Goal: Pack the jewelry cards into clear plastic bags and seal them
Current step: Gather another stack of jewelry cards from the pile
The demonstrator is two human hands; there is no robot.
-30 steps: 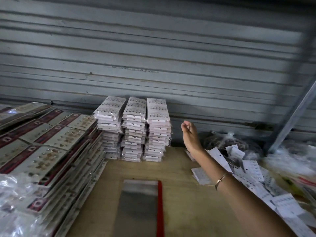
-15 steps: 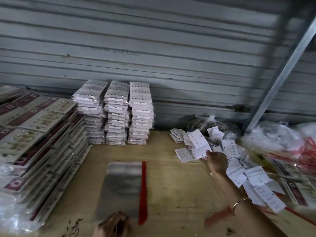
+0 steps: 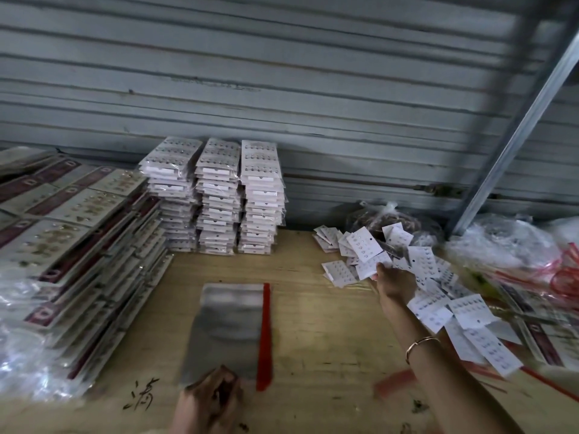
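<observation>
A stack of clear plastic bags [image 3: 230, 327] with a red strip along its right edge lies flat in the middle of the wooden table. My left hand [image 3: 210, 399] rests on its near edge, fingers curled on the top bag. Loose white jewelry cards [image 3: 423, 270] lie in a scattered pile to the right. My right hand [image 3: 395, 285] reaches into that pile and pinches one white jewelry card [image 3: 371, 266] at its edge. Three tall stacks of bagged cards [image 3: 216, 195] stand at the back against the shutter.
Larger bagged jewelry cards with maroon bands [image 3: 69, 233] are piled along the left. Crumpled plastic bags and red strips [image 3: 513, 245] fill the right side. A slanted metal bar [image 3: 517, 126] rises at the right. A dark bagged bundle [image 3: 385, 219] sits behind the loose cards.
My right hand dropped from mid-air by the stacks down to the loose cards and closed on one. My left hand came into view on the bags' near edge. The view tilted down.
</observation>
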